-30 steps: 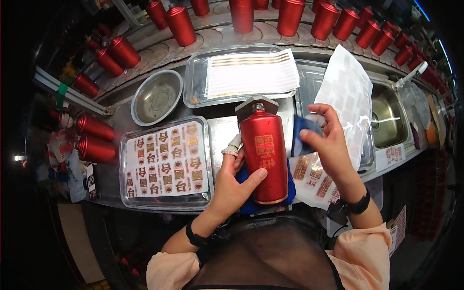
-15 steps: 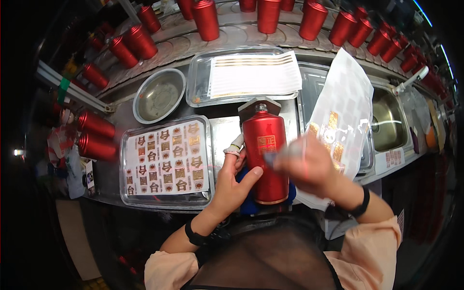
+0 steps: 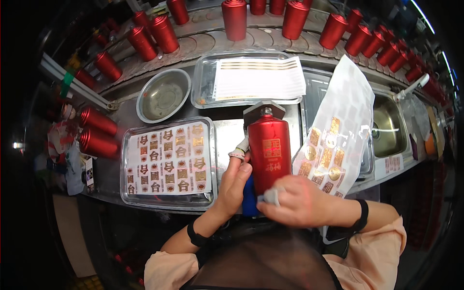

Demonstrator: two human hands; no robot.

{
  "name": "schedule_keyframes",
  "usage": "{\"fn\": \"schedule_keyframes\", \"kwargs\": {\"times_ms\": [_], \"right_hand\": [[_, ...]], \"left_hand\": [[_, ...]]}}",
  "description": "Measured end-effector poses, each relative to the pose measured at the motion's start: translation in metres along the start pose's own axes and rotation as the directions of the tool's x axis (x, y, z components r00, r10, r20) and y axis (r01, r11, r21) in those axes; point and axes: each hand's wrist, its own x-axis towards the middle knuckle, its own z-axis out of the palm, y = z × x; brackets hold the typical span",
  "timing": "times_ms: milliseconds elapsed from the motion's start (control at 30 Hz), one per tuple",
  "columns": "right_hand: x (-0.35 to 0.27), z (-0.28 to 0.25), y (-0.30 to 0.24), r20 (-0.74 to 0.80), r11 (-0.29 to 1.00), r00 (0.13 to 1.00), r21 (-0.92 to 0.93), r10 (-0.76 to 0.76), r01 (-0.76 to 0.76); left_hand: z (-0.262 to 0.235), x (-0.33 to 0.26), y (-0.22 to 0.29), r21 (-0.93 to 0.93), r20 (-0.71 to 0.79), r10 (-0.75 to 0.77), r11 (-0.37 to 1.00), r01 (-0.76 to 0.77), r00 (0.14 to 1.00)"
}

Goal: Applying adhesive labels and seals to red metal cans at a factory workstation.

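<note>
A red metallic bottle (image 3: 271, 164) with gold markings lies tilted in front of me, its bare neck pointing away, propped against a metal rest (image 3: 250, 115). My left hand (image 3: 234, 187) grips its left side, thumb along the edge and fingers partly hidden behind the bottle; a pale wrap covers one fingertip. Over the lower end of the bottle is my right hand (image 3: 302, 200), closed, with grey-white covering on a finger. A small bluish-grey bit shows at its fingertips, too blurred to name. Blue padding (image 3: 249, 200) shows beneath the bottle.
Left, a clear tray (image 3: 212, 186) bears a sheet of gold and brown stickers (image 3: 164, 159). Behind stand a metal bowl (image 3: 164, 94) and another tray (image 3: 198, 92) with striped sheets (image 3: 258, 79). Right are a sticker sheet (image 3: 338, 111) and a sink (image 3: 386, 133). Red bottles (image 3: 234, 21) line a conveyor.
My right hand has moved down from the middle of the bottle to its lower end, uncovering more gold markings. My left thumb has drawn back to the edge. Conveyor bottles have shifted right.
</note>
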Motion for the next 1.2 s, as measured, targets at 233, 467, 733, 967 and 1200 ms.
{"fn": "schedule_keyframes", "kwargs": {"times_ms": [233, 467, 733, 967, 1200], "right_hand": [[0.029, -0.015, 0.053, -0.238, 0.917, 0.917, -0.166, 0.319, -0.362], [0.015, -0.003, 0.051, -0.322, 0.88, 0.819, 0.175, 0.474, -0.441], [-0.018, -0.005, 0.025, -0.199, 0.934, 0.925, 0.223, 0.324, -0.279], [-0.036, 0.001, 0.016, -0.163, 0.999, 0.987, 0.053, -0.001, 0.009], [-0.043, -0.005, 0.003, -0.128, 0.929, 0.937, 0.233, 0.324, -0.289]], "left_hand": [[-0.007, -0.01, 0.004, 0.102, -0.019, 0.055, 0.993, -0.053, 0.998], [-0.001, -0.01, 0.008, 0.111, -0.024, 0.065, 0.992, -0.062, 0.998], [0.003, 0.004, 0.009, 0.145, -0.066, 0.074, 0.987, -0.063, 0.995], [-0.018, 0.027, 0.032, 0.648, 0.007, 0.343, 0.714, -0.266, 0.939], [-0.022, 0.012, 0.033, 0.83, 0.434, 0.33, 0.216, -0.514, 0.839]]}}
